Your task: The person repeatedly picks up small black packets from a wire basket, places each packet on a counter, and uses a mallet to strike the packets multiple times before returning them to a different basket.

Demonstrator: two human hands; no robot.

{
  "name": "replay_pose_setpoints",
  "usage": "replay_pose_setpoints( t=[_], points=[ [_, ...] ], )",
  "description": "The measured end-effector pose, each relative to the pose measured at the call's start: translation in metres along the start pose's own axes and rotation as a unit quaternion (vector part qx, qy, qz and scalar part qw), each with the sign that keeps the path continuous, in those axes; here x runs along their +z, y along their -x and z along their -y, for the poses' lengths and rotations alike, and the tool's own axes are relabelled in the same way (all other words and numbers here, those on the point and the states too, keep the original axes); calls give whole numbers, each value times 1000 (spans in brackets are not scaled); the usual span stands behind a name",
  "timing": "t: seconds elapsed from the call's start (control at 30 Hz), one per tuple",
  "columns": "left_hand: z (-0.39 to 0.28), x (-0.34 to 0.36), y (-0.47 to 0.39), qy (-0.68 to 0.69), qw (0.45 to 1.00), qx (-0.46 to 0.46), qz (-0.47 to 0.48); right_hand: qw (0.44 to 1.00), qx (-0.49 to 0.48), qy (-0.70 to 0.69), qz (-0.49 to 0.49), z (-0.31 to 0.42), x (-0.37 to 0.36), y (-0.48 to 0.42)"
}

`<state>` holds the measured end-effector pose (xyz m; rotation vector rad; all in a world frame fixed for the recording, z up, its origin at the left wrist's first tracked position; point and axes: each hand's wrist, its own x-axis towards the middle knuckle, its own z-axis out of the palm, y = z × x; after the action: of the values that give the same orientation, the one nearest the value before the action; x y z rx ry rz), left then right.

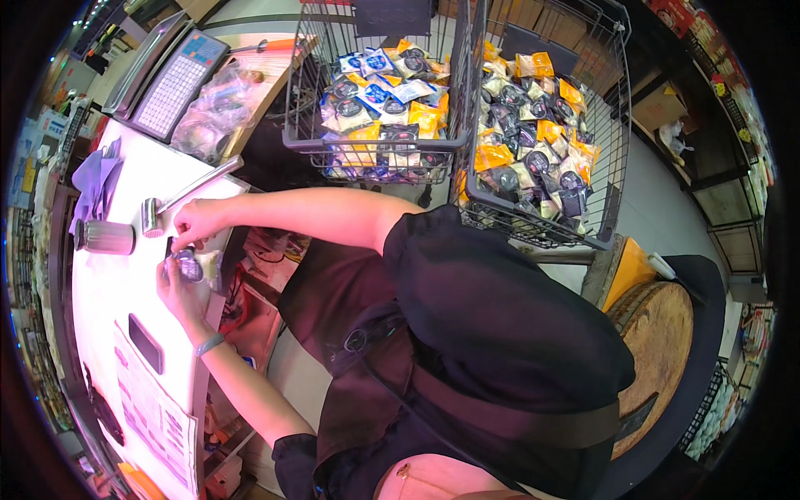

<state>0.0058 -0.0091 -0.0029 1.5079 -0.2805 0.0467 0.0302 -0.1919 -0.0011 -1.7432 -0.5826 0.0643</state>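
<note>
A small clear packet with a dark oval label (189, 265) and pale contents lies at the counter's edge. My left hand (180, 297), with a pale bangle at the wrist, grips its near-left side. Bent over the packet's other end is my right hand (199, 220), thumb and fingertips together; whether they pinch the film is hard to see. Just beyond my right hand are a short metal cylinder (151, 217) and a metal rod (200, 184). A ribbed jar with a dark lid (109, 237) lies farther off on the white counter (119, 287).
Two wire carts, one (375, 145) beside the other (537, 231), hold many similar packets to my right. A keypad device (178, 81), crumpled plastic bags (219, 106) and a purple cloth (97, 181) occupy the counter's right end. A phone (145, 344) and printed sheet (153, 412) lie left. Behind stands a round wooden block (656, 350).
</note>
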Motion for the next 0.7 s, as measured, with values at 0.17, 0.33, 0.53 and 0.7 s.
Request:
replay_pose_setpoints(
  t=[0.17,0.33,0.53,0.7],
  points=[
    [4,2,-4,12,986,25,-162,977,-103,-62,-176,-22,6,-2],
    [2,-7,-10,-12,986,-5,-165,961,-39,-193,-193,-14,-2,-2],
    [4,-38,-18,-96,988,-53,-110,956,-71,-175,-225,-22,7,-17],
    [-4,-6,-9,-158,982,-13,-99,945,-33,-289,-150,-36,-1,-16]
  ],
)
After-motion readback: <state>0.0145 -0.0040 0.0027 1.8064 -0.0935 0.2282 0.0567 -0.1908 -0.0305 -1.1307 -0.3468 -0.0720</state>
